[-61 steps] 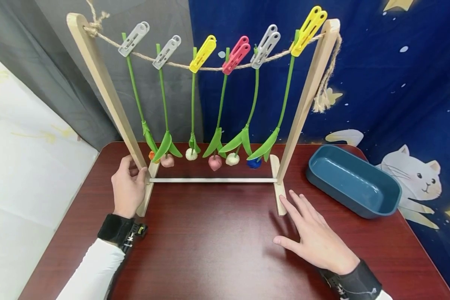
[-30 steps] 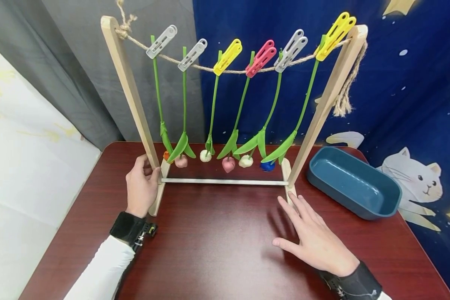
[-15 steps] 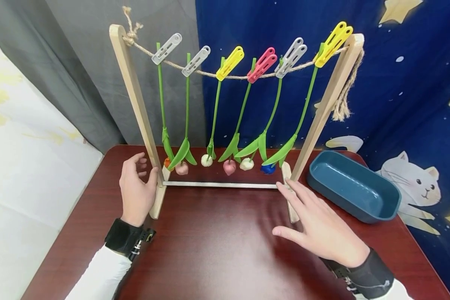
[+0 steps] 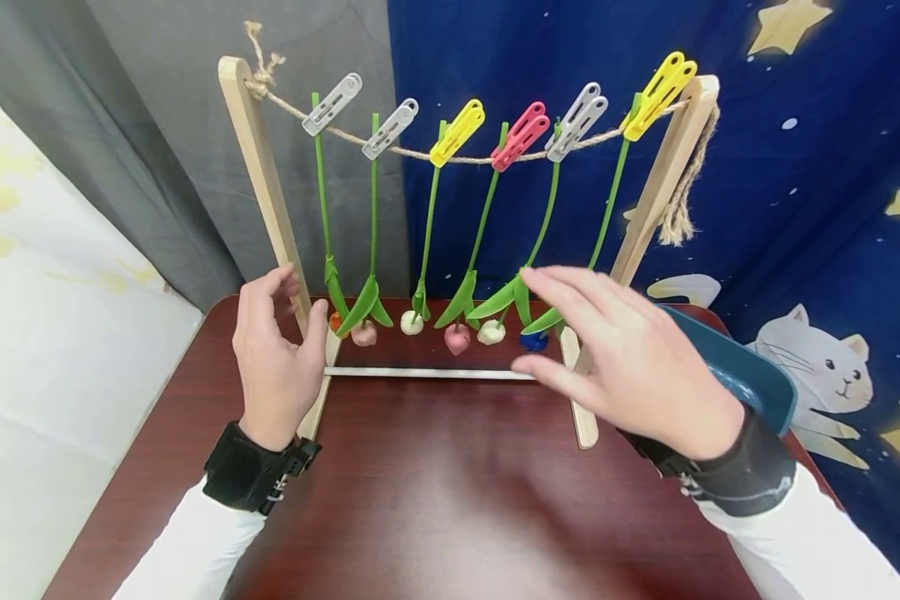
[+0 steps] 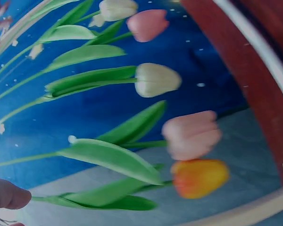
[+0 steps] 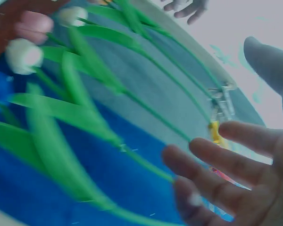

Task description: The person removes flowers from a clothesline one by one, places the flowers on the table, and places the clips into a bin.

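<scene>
We are at the reach: our right hand [image 4: 630, 358], fingers spread wide and empty, hovers mid-frame before the hanging blue tulip [image 4: 534, 338] while our left hand [image 4: 277, 354] loosely steadies the rack's left post [image 4: 258, 158], so next we should grasp that stem.

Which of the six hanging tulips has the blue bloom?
The tulip at the right end of the line, held by the yellow peg beside the right post; the other blooms are orange, pink or white.
</scene>
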A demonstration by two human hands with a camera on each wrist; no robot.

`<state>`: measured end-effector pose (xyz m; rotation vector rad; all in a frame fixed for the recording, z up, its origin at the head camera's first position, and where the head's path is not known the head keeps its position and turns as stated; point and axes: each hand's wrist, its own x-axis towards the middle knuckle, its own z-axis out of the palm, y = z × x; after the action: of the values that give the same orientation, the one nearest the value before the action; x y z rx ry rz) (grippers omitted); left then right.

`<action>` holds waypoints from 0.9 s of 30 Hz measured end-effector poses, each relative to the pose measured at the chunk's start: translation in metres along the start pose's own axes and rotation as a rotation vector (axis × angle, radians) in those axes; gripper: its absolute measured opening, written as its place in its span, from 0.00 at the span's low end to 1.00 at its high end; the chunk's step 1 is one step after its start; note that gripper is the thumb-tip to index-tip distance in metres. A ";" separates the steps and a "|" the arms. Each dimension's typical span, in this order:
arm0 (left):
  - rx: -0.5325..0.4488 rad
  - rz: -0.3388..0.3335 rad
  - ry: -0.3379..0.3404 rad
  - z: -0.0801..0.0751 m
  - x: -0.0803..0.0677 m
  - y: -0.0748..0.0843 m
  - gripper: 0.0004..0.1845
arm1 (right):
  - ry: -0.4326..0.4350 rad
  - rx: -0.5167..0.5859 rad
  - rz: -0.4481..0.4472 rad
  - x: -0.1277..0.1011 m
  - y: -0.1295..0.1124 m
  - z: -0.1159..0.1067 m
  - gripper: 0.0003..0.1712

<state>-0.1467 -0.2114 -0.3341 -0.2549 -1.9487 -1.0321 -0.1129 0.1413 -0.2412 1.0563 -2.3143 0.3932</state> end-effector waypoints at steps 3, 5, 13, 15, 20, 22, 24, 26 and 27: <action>-0.013 0.028 0.014 0.003 0.012 0.010 0.26 | 0.099 -0.007 -0.069 0.031 -0.006 -0.012 0.43; -0.029 0.035 0.013 0.006 0.020 0.016 0.27 | 0.133 -0.011 -0.098 0.053 -0.009 -0.019 0.40; -0.062 0.049 -0.002 0.017 0.046 0.032 0.28 | 0.136 -0.077 -0.071 0.136 -0.013 -0.029 0.37; -0.056 0.048 -0.003 0.020 0.051 0.034 0.27 | 0.095 -0.107 -0.038 0.157 -0.015 -0.028 0.37; -0.031 0.025 0.007 0.025 0.060 0.036 0.25 | -0.043 -0.129 0.041 0.204 -0.021 -0.022 0.36; -0.019 0.024 0.013 0.026 0.062 0.035 0.24 | -0.090 -0.110 0.066 0.216 -0.024 -0.018 0.35; 0.002 0.040 0.010 0.025 0.063 0.035 0.23 | -0.131 -0.095 0.091 0.225 -0.027 -0.015 0.34; 0.009 0.053 0.007 0.025 0.063 0.034 0.22 | -0.156 -0.070 0.116 0.231 -0.028 -0.013 0.32; 0.014 0.065 0.003 0.025 0.064 0.034 0.22 | -0.162 -0.062 0.125 0.233 -0.028 -0.013 0.30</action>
<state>-0.1814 -0.1843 -0.2714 -0.3065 -1.9314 -0.9761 -0.2110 -0.0098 -0.0907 0.9474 -2.5279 0.2907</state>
